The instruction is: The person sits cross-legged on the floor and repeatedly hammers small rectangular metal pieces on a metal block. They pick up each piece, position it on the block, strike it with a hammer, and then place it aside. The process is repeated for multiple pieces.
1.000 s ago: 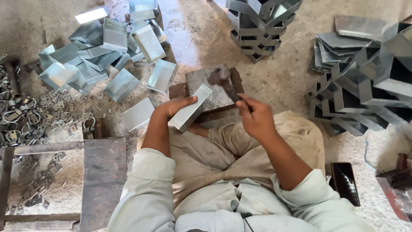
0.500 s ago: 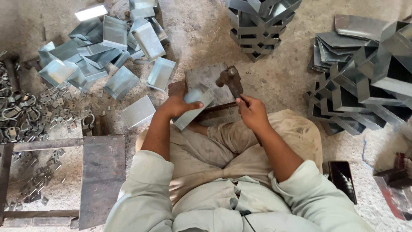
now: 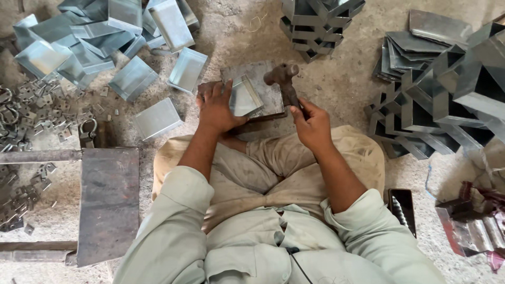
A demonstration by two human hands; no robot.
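The left hand (image 3: 216,108) pins a small folded sheet-metal box (image 3: 243,97) flat on the steel block (image 3: 263,84), its grip clamped on the box's near edge. The right hand (image 3: 311,123) has its grip closed around a hammer (image 3: 284,79), head raised just beside the box. This looks like the hammering step; the next blow calls for a square strike well off the left fingers

Left of the dark grey steel block (image 3: 265,79), shiny silver-blue sheet-metal boxes (image 3: 105,37) lie piled. The hammer (image 3: 284,79) above it is rusty brown; below it, dusty beige trousers (image 3: 273,163).
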